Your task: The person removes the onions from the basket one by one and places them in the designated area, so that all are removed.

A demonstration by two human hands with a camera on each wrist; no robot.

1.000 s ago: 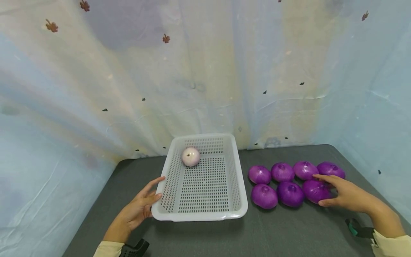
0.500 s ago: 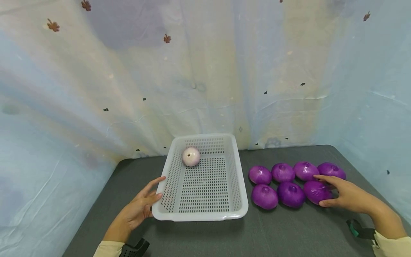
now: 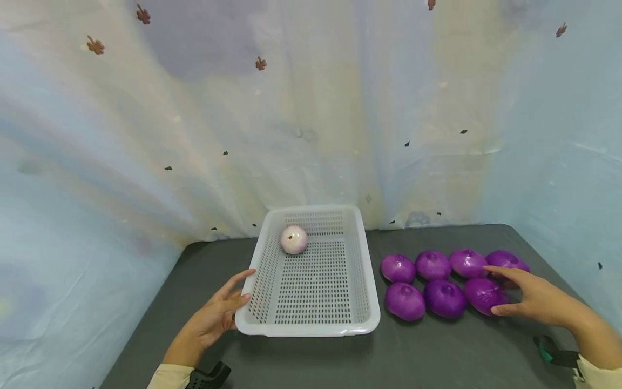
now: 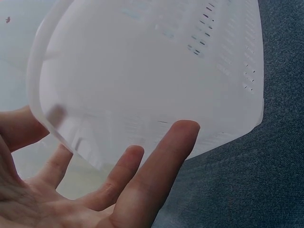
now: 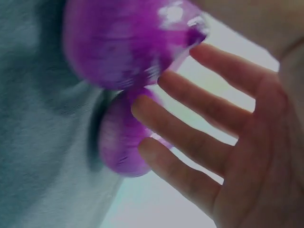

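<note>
A white perforated plastic basket [image 3: 307, 329] stands at the table's middle, with one pale pinkish onion [image 3: 293, 240] in its far left corner. My left hand [image 3: 211, 320] holds the basket's near left side; in the left wrist view a digit laps the rim while other fingers [image 4: 159, 175] lie along the outer wall. To the right, several glossy purple onions sit in two rows. Around the rightmost front onion [image 3: 484, 296] my right hand [image 3: 544, 298] is spread, thumb near it and index finger beyond. The right wrist view shows the fingers loosely straight, tips near the onions [image 5: 116, 45].
More purple onions, such as the left front one [image 3: 405, 301], stand close together right of the basket. The dark grey table [image 3: 311, 367] ends at a pale patterned cloth [image 3: 320, 135] behind. Light blue cloth [image 3: 578, 178] rises on the right.
The head view has shifted slightly, so everything sits a little lower and further right. My right hand has eased slightly right from the onion. The left hand stays on the basket.
</note>
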